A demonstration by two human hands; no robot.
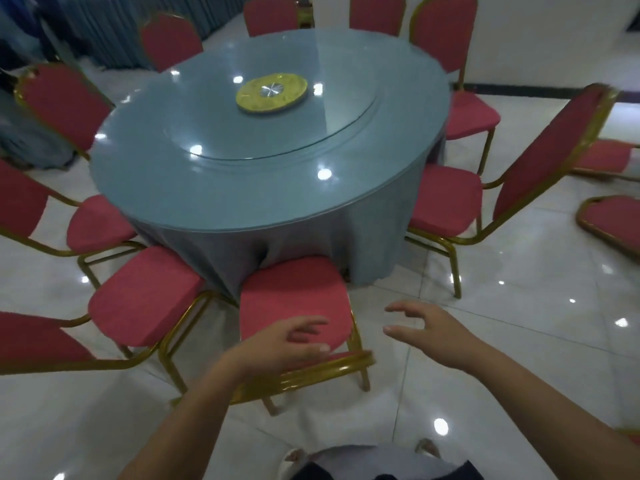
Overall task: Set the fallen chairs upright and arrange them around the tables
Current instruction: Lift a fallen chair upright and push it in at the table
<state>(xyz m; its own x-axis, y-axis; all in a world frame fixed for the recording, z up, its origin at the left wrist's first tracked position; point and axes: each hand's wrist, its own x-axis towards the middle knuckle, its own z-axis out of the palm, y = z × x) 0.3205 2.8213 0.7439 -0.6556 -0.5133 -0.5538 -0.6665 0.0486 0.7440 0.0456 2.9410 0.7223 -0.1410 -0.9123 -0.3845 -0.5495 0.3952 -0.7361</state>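
Item: banquet chair (294, 303), red cushion on a gilt frame, standing upright with its seat front tucked against the drape of the round table (263, 188). Position relative to the hands: the seat lies directly beneath and just ahead of the left hand (280, 344); its gilt top rail (311, 372) runs just under that wrist, nearer the person than the fingers. Left hand: spread, palm down, holding nothing; whether it touches the rail cannot be told. Right hand (433, 332): spread wide, empty, over bare floor just beside the chair's right edge, clear of the frame. Neighbouring stock: upright chairs ring the table to either side of the hands, including one further out beyond the right hand (446, 202). Outstanding stock: two chairs lying on the floor (613, 220), well apart from the right hand, at the far right edge. Step in hand, by judgement: this chair appears placed, both hands off it or nearly so. Next move, by judgement: turn towards the right-hand side, reach the fallen chairs, close on a backrest frame and tip it up onto four legs, then find a gap around a table.
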